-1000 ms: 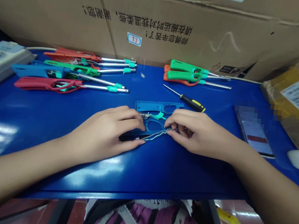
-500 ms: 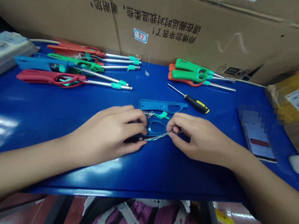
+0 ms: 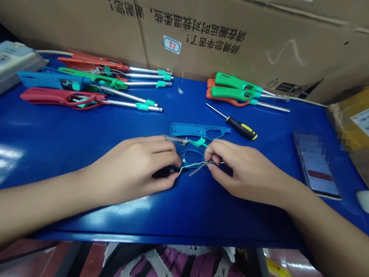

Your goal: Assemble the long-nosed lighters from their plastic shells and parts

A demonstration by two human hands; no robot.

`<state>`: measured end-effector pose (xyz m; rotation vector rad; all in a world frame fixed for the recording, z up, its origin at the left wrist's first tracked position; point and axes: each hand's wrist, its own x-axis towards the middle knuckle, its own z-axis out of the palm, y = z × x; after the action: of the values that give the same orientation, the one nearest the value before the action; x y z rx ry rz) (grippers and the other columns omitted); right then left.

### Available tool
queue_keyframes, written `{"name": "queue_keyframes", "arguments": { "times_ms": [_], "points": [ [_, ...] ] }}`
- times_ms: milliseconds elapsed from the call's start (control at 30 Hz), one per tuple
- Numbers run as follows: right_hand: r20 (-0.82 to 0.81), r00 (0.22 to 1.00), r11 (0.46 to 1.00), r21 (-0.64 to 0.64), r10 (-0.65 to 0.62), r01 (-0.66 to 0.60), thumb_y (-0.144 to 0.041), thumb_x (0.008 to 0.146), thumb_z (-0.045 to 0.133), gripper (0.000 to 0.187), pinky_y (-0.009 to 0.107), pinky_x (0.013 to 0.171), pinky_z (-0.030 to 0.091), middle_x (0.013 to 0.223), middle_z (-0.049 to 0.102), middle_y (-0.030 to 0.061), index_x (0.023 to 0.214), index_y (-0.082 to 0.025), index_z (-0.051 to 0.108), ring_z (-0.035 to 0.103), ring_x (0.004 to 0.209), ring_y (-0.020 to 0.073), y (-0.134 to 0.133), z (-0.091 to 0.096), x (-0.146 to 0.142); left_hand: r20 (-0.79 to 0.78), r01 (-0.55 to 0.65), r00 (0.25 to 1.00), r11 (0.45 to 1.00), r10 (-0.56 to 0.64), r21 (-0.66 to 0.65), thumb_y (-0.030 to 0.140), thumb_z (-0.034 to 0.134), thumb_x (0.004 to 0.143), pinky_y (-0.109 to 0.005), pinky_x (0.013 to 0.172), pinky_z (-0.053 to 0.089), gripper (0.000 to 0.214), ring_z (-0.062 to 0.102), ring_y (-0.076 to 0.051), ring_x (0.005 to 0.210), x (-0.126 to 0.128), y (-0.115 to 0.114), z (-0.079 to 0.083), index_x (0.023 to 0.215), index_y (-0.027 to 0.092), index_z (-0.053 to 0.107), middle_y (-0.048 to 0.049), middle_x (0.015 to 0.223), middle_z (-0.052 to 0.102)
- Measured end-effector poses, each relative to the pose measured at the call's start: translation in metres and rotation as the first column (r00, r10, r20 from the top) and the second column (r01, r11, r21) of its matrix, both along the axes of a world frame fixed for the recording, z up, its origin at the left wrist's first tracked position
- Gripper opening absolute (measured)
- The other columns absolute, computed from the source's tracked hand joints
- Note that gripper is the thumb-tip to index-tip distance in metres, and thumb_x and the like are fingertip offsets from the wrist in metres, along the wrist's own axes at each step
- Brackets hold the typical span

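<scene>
My left hand (image 3: 138, 164) is closed, thumb and fingers around a small black part (image 3: 167, 171) that is mostly hidden. White and teal wires (image 3: 190, 165) run from that part to my right hand (image 3: 234, 168), whose thumb and forefinger pinch them beside a small dark piece. A thin pale strand (image 3: 197, 170) slants down from those fingertips. Behind the wires lies a blue lighter handle half with a looped guard (image 3: 193, 152), partly under my left fingers. Beyond it are a clear fuel tank (image 3: 180, 141) with a green trigger piece (image 3: 198, 142) and another blue handle half (image 3: 188, 130).
A black and yellow screwdriver (image 3: 243, 129) lies behind my right hand. Several long lighters, among them a red one (image 3: 59, 97), lie at back left, others, one green (image 3: 231, 94), at back right. A phone (image 3: 316, 167) lies right; a cardboard box (image 3: 199, 7) stands behind.
My left fingers have drawn back slightly, showing more of the fuel tank. The wires bow upward more, and a pale strand now sticks out below my right fingertips.
</scene>
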<state>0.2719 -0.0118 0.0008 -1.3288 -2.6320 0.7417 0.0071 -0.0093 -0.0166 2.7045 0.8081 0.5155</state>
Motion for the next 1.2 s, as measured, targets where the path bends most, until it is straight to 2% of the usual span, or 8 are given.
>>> {"name": "queue_keyframes", "arguments": {
  "times_ms": [167,267,567,833,1000,1200],
  "points": [
    [-0.034,0.999,1.0,-0.01,0.029,-0.029,-0.017,0.091,0.053,0.009,0.028,0.068,0.034,0.094,0.061,-0.0014,0.098,-0.023,0.055,0.054,0.081,0.0139,0.0007,0.0009,0.0011,0.036,-0.029,0.999,0.989,0.035,-0.147,0.025,0.06,0.096,-0.031,0.078,0.053,0.011,0.068,-0.018,0.087,-0.0009,0.0,0.0021,0.098,0.019,0.069,-0.0023,0.092,0.072],
    [-0.057,0.998,0.999,-0.025,0.031,-0.032,-0.015,0.091,0.052,0.01,0.028,0.066,0.034,0.09,0.06,-0.0011,0.095,-0.023,0.057,0.053,0.078,0.0137,0.0015,0.0022,0.0014,0.052,-0.048,0.997,0.983,0.058,-0.176,0.024,0.062,0.095,-0.031,0.078,0.053,0.01,0.069,-0.018,0.088,-0.0014,0.0,0.0037,0.098,0.019,0.07,-0.0023,0.093,0.074],
    [-0.064,0.997,0.999,-0.01,0.035,-0.035,-0.019,0.093,0.056,0.005,0.027,0.066,0.034,0.085,0.06,-0.002,0.094,-0.021,0.06,0.053,0.077,0.0126,0.004,-0.0007,0.0022,0.108,-0.061,0.991,0.987,0.078,-0.147,0.021,0.064,0.094,-0.023,0.069,0.053,0.008,0.069,-0.013,0.079,-0.0009,-0.0012,0.007,0.098,0.018,0.071,-0.0011,0.091,0.074],
    [-0.099,0.994,0.999,0.015,0.038,-0.036,-0.02,0.096,0.056,0.009,0.027,0.064,0.034,0.08,0.059,-0.0022,0.088,-0.02,0.06,0.052,0.073,0.0118,0.0046,-0.0049,0.003,0.153,-0.08,0.984,0.994,0.092,-0.079,0.023,0.065,0.096,-0.024,0.079,0.057,0.011,0.072,-0.013,0.084,-0.0025,0.0011,0.0056,0.101,0.018,0.073,-0.0021,0.096,0.077],
    [-0.095,0.995,0.999,0.048,0.026,-0.022,-0.022,0.096,0.058,0.002,0.026,0.064,0.034,0.08,0.058,-0.0026,0.094,-0.021,0.059,0.052,0.072,0.0118,0.0041,-0.0069,0.0013,0.165,-0.09,0.981,0.994,0.1,-0.069,0.021,0.063,0.096,-0.024,0.079,0.056,0.012,0.072,-0.014,0.086,-0.0032,0.0041,0.0053,0.099,0.018,0.074,-0.0027,0.096,0.077],
    [-0.098,0.995,0.996,0.084,0.014,-0.006,-0.027,0.092,0.066,0.011,0.027,0.065,0.035,0.08,0.056,-0.0023,0.1,-0.021,0.061,0.051,0.069,0.0121,0.0096,-0.0035,0.0092,0.188,-0.114,0.973,0.989,0.131,-0.098,0.02,0.064,0.095,-0.023,0.074,0.054,0.011,0.07,-0.013,0.083,-0.0037,0.006,0.0055,0.098,0.018,0.075,-0.0028,0.094,0.074]
  ]
}}
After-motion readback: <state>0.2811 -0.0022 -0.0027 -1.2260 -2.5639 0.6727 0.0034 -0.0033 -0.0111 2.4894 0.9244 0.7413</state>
